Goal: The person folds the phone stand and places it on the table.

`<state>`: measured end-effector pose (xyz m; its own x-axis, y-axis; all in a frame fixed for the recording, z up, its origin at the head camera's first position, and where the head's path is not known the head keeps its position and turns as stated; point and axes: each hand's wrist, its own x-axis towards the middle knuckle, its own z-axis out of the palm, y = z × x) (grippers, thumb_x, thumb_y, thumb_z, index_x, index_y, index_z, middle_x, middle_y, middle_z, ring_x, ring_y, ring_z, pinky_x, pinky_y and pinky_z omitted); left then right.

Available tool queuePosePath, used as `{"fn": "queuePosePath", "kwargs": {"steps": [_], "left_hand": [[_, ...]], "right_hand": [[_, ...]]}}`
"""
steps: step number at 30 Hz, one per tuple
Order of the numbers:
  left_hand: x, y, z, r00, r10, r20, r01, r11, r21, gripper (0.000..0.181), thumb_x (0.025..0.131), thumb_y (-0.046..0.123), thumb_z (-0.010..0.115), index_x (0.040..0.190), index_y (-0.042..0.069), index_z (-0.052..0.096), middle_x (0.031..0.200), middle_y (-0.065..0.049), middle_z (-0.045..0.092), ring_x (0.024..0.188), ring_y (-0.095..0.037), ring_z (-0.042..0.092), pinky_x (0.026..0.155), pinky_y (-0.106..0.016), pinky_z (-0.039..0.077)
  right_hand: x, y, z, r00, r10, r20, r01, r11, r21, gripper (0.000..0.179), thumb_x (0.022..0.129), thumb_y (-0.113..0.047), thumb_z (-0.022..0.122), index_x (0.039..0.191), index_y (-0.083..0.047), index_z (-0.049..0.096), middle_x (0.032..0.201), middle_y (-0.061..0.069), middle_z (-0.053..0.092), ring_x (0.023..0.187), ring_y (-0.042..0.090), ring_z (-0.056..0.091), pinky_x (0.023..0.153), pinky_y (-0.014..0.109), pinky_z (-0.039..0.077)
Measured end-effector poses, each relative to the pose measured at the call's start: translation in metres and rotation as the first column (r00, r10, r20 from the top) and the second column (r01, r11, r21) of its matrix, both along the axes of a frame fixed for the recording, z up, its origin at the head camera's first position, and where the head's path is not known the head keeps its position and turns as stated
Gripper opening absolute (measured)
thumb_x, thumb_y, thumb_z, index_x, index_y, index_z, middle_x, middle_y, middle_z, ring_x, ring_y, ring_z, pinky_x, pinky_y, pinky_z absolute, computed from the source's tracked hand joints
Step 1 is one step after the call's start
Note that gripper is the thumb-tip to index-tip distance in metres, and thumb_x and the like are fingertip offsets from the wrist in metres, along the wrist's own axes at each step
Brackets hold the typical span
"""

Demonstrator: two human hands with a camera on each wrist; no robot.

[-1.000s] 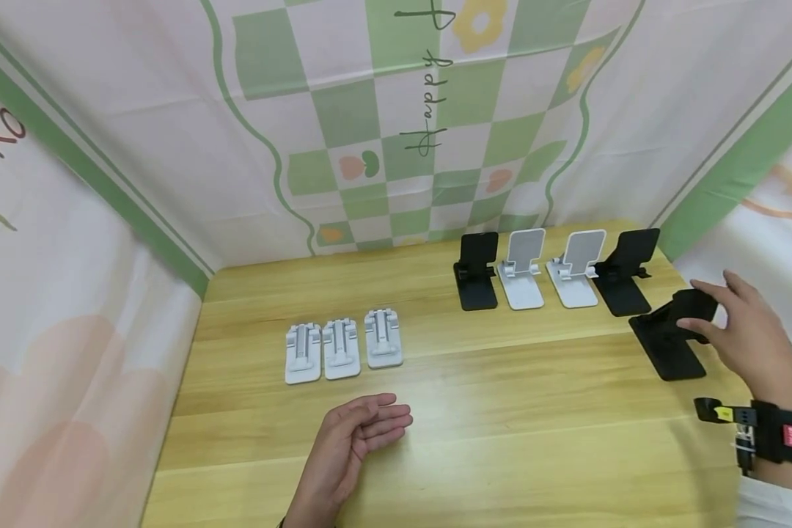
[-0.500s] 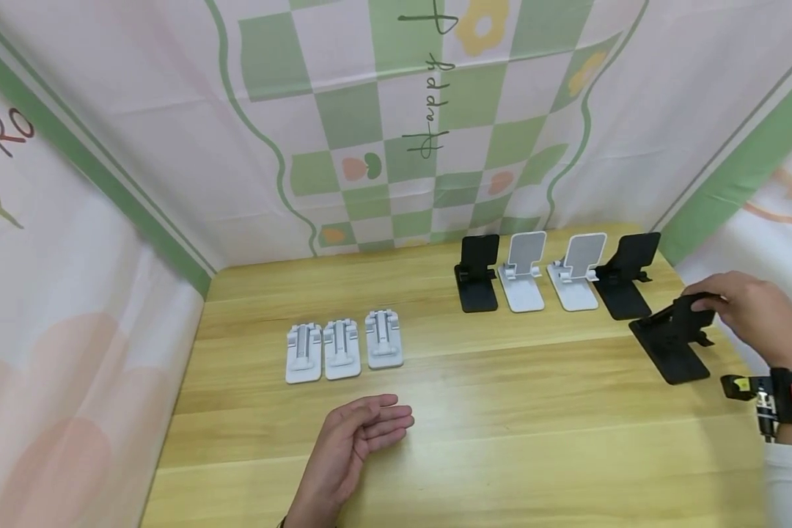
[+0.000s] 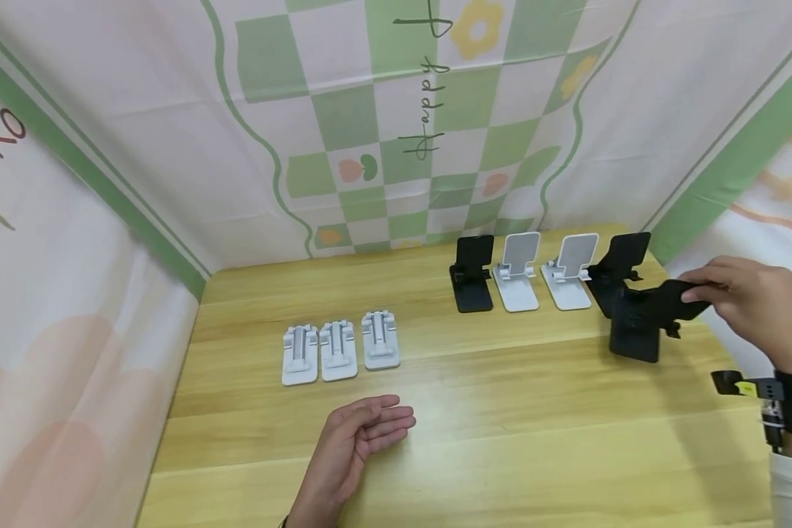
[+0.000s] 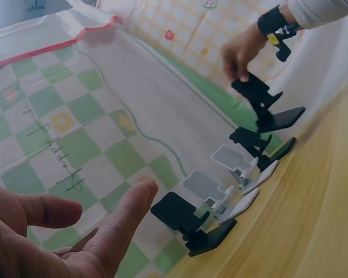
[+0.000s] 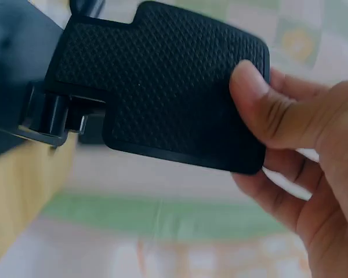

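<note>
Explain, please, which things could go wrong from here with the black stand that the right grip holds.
1. The right grip pinches the held stand by the end of its plate, so it might twist or slip.
2. Its base lies beyond the pinched end and could swing.
3. In the head view, it overlaps the nearest black stand; it may knock that one.

The table [image 3: 501, 433] has a yellowish wood-grain top. Towards its left, three white stands [image 3: 339, 350] lie folded flat, two close together, the rightmost slightly apart. Near the back right, four unfolded stands form a row, panels raised: a black stand [image 3: 475, 251], a white stand [image 3: 521, 254], another white stand [image 3: 577, 255], another black stand [image 3: 630, 251].
</note>
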<state>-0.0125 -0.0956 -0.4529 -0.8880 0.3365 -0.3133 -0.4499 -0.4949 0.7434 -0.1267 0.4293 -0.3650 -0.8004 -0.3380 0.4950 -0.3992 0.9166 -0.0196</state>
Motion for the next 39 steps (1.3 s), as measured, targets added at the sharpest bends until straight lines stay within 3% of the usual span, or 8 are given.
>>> {"fn": "queuePosePath", "kwargs": {"steps": [5, 11, 16, 23, 31, 35, 39], "left_hand": [[-0.003, 0.009, -0.001, 1.000, -0.013, -0.002, 0.013, 1.000, -0.017, 0.043, 0.099, 0.011, 0.047, 0.127, -0.021, 0.046, 0.113, -0.028, 0.067, 0.109, -0.038, 0.062, 0.094, -0.044, 0.052], [-0.006, 0.022, -0.003, 1.000, -0.025, 0.002, 0.026, 0.999, -0.033, 0.037, 0.097, 0.008, 0.047, 0.124, -0.017, 0.051, 0.115, -0.032, 0.064, 0.109, -0.039, 0.063, 0.092, -0.043, 0.053], [-0.008, 0.029, 0.000, 1.000, -0.026, 0.012, 0.026, 0.999, -0.025, 0.037, 0.097, 0.007, 0.047, 0.126, -0.017, 0.049, 0.120, -0.033, 0.061, 0.112, -0.038, 0.061, 0.095, -0.043, 0.052], [-0.013, 0.035, 0.006, 1.000, -0.024, 0.019, 0.025, 0.999, -0.040, 0.041, 0.100, 0.012, 0.046, 0.131, -0.014, 0.046, 0.126, -0.030, 0.059, 0.117, -0.037, 0.059, 0.098, -0.042, 0.050], [-0.014, 0.044, 0.011, 0.998, -0.057, 0.003, 0.057, 0.995, -0.082, 0.051, 0.097, 0.022, 0.055, 0.133, -0.014, 0.047, 0.127, -0.028, 0.059, 0.113, -0.033, 0.062, 0.097, -0.043, 0.050], [-0.014, 0.048, 0.012, 0.998, -0.062, -0.030, 0.058, 0.990, -0.128, 0.053, 0.095, 0.019, 0.059, 0.134, -0.015, 0.046, 0.129, -0.027, 0.059, 0.112, -0.028, 0.063, 0.094, -0.037, 0.053], [-0.012, 0.052, 0.010, 0.996, -0.056, -0.067, 0.043, 0.982, -0.186, 0.046, 0.092, 0.006, 0.060, 0.132, -0.015, 0.048, 0.128, -0.025, 0.061, 0.110, -0.027, 0.064, 0.089, -0.034, 0.056]], "right_hand": [[0.000, -0.048, 0.007, 0.999, 0.022, -0.033, -0.026, 0.993, -0.115, 0.022, 0.067, 0.003, 0.080, 0.088, -0.002, 0.074, 0.079, 0.006, 0.068, 0.072, -0.002, 0.046, 0.057, 0.019, 0.037], [-0.004, -0.108, 0.009, 0.981, 0.184, -0.069, -0.194, 0.964, -0.182, 0.025, 0.065, 0.002, 0.082, 0.087, -0.005, 0.073, 0.077, -0.004, 0.065, 0.067, -0.003, 0.048, 0.053, 0.015, 0.039], [-0.001, -0.151, 0.017, 0.959, 0.280, -0.036, -0.281, 0.935, -0.217, 0.024, 0.067, 0.000, 0.082, 0.088, -0.007, 0.073, 0.080, -0.005, 0.063, 0.068, 0.001, 0.053, 0.054, 0.014, 0.040], [0.005, -0.197, 0.026, 0.899, 0.436, -0.036, -0.427, 0.854, -0.298, 0.025, 0.069, 0.003, 0.080, 0.090, -0.007, 0.072, 0.082, -0.005, 0.061, 0.070, 0.002, 0.053, 0.055, 0.012, 0.042], [0.014, -0.238, 0.032, 0.837, 0.548, -0.004, -0.509, 0.774, -0.377, 0.023, 0.072, 0.001, 0.079, 0.091, -0.008, 0.073, 0.083, -0.005, 0.062, 0.069, 0.002, 0.053, 0.057, 0.010, 0.044], [0.019, -0.253, 0.033, 0.819, 0.573, 0.020, -0.531, 0.770, -0.353, 0.018, 0.074, -0.002, 0.078, 0.090, -0.009, 0.072, 0.083, -0.007, 0.060, 0.073, 0.001, 0.056, 0.061, 0.011, 0.050], [0.024, -0.263, 0.033, 0.816, 0.576, 0.040, -0.534, 0.779, -0.329, 0.014, 0.076, -0.006, 0.078, 0.089, -0.009, 0.072, 0.084, -0.007, 0.059, 0.074, 0.001, 0.054, 0.062, 0.014, 0.052]]}}
